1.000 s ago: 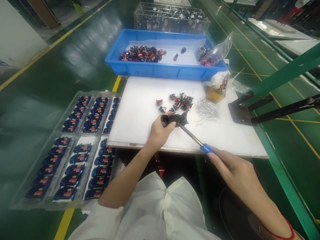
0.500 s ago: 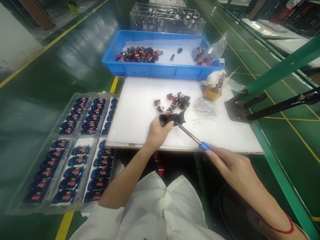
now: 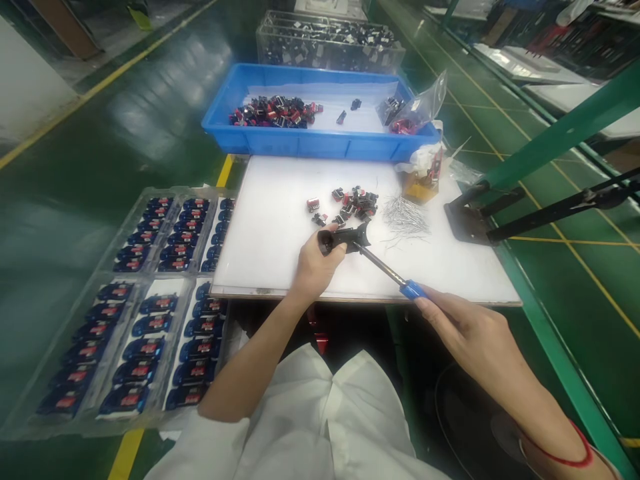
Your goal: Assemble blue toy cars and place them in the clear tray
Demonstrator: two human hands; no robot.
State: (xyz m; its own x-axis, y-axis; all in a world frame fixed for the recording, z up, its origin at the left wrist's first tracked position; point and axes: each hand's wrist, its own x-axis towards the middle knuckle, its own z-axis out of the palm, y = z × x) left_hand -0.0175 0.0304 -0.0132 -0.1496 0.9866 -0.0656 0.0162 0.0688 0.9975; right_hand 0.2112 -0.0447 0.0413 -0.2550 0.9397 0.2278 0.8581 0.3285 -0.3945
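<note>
My left hand (image 3: 320,260) is closed around a black plastic part (image 3: 350,237) with a round opening at one end and a curved, forked edge at the other. It is held just above the white work board. In my right hand (image 3: 465,327) is a blue-handled tool with a long metal shaft (image 3: 383,262), gripped by its handle with the shaft slanting up to the left. The tool's tip meets the black part near its forked end; the exact contact is too small to tell. Behind the part lies a pile of small red-and-black pieces (image 3: 357,203).
Thin metal pins (image 3: 406,217) lie right of the pile, near a small yellow box (image 3: 421,188). A blue bin (image 3: 325,143) stands behind the board (image 3: 270,247). Trays (image 3: 95,273) of blue car-shaped pieces are at left. A black bracket (image 3: 467,223) stands at right.
The camera view has shifted slightly. Both hands keep their holds, and the tool tip stays at the black part with hardly any movement.
</note>
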